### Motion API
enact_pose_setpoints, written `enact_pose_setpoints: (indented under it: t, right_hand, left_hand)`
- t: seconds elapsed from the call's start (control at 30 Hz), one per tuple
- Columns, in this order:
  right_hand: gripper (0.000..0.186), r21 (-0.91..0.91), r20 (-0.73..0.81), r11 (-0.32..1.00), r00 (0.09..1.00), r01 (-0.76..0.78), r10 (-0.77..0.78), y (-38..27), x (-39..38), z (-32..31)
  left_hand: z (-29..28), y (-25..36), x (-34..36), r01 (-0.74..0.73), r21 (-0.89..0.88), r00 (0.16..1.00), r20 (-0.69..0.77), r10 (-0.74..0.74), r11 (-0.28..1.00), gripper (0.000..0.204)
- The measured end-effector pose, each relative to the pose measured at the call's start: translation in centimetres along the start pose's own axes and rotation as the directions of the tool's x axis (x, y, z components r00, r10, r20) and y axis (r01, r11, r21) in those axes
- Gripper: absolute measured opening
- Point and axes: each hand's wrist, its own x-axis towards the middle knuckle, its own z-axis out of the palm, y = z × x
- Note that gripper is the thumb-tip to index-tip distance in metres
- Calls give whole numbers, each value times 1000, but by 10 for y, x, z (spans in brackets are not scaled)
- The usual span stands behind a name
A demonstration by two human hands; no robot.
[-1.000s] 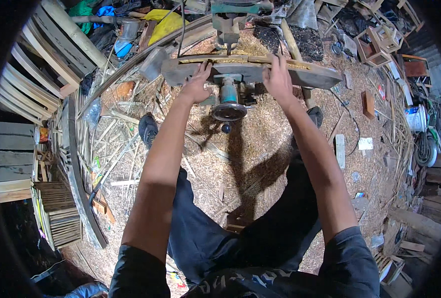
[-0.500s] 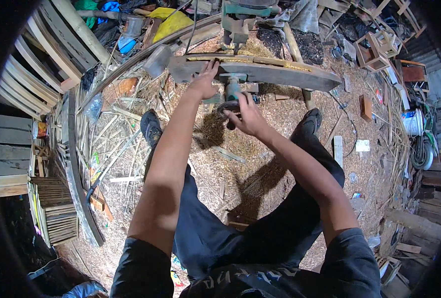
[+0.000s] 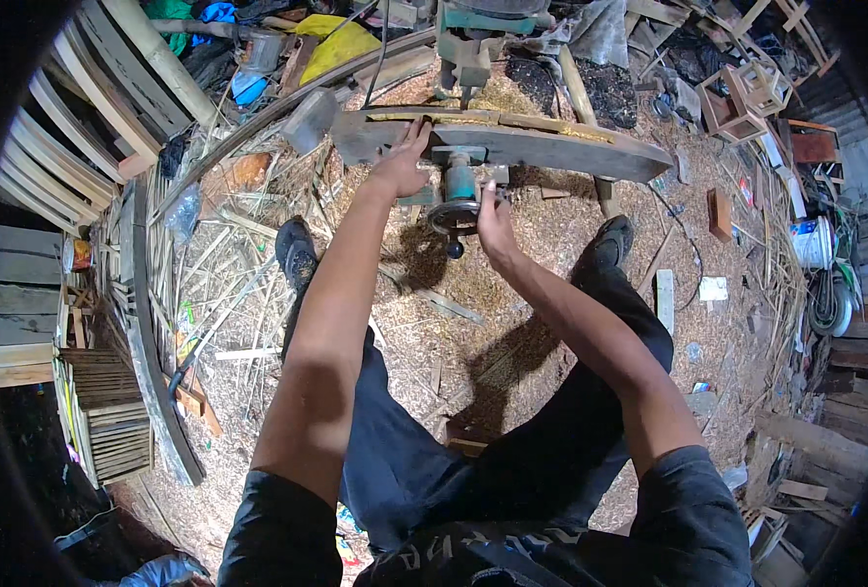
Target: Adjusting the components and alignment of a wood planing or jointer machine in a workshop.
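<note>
A thick, curved timber point(image 3: 561, 152) lies across a green machine, wood chips along its far edge. My left hand point(image 3: 402, 168) rests on the timber's near side, fingers stretched out and spread. Below the timber, a green clamp body point(image 3: 459, 181) carries a dark metal handwheel point(image 3: 442, 217) with a black knob point(image 3: 455, 250). My right hand point(image 3: 496, 227) is at the wheel's right side, fingers bent around the rim; part of the grip is hidden. Above the timber hangs the machine's head point(image 3: 468, 64), with a bit pointing down at the wood.
Sawdust and wood strips cover the floor between my shoes. Curved wooden pieces point(image 3: 72, 147) stand at the left beside a slatted stack point(image 3: 111, 416). On the right are a loose wood block point(image 3: 719, 213), a white bucket point(image 3: 814, 242) and small wooden frames point(image 3: 732, 103). A cable point(image 3: 693, 254) runs nearby.
My right hand has shifted from over the top of the handwheel to its right side, leaving the wheel and knob more exposed. My left hand and the timber have barely moved.
</note>
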Motion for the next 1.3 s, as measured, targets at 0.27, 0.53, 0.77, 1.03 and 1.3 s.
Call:
enact_pose_setpoints:
  t: [0.27, 0.53, 0.77, 1.03, 1.3]
  right_hand:
    - [78, 399, 155, 916, 988, -50, -14, -98, -29, -23]
    - [73, -239, 158, 960, 982, 143, -107, -28, -15, 0]
    - [81, -262, 151, 962, 982, -75, 118, -51, -4, -28]
    - [76, 78, 307, 995, 951, -58, 31, -70, -28, -46]
    - [63, -98, 129, 995, 992, 15, -2, 42, 66, -41]
  left_hand:
    - [-6, -14, -12, 8, -6, 1000, -1, -8, 1000, 90]
    - [-1, -5, -7, 20, -15, 1000, 13, -19, 1000, 89]
    - [1, -2, -4, -26, -44, 1000, -15, 25, 999, 89]
    - [8, -14, -10, 6, -38, 998, -57, -8, 999, 82]
    - [80, 78, -10, -56, -554, 862, -446, -239, 830, 38]
